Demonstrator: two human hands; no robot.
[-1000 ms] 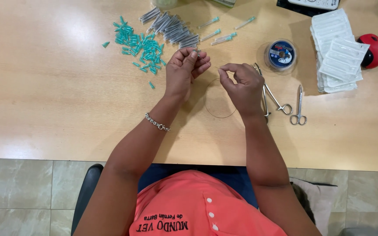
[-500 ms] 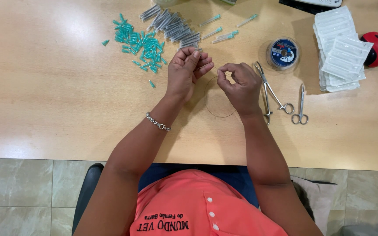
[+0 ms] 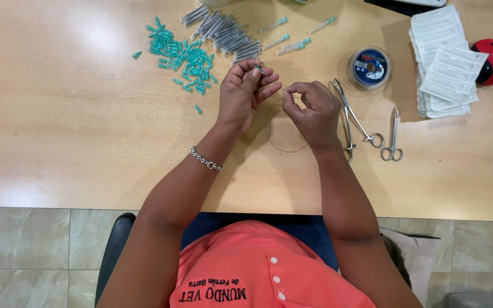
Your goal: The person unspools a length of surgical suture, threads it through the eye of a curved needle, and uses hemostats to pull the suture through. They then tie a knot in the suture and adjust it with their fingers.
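Pinching a small needle-like piece point(image 3: 259, 69) in the left hand point(image 3: 245, 94), fingers curled shut around it, long axis pointing roughly up-table. Holding the thin thread loop point(image 3: 285, 126) with the right hand point(image 3: 313, 108), thumb and forefinger closed on the strand, just beside the left, loop sagging toward the body between both wrists. Sitting farther out: teal caps point(image 3: 182, 57), grey sheaths point(image 3: 223, 31). Lying right: forceps point(image 3: 354, 120), scissors point(image 3: 392, 137), round spool tub point(image 3: 370, 67), contents unclear.
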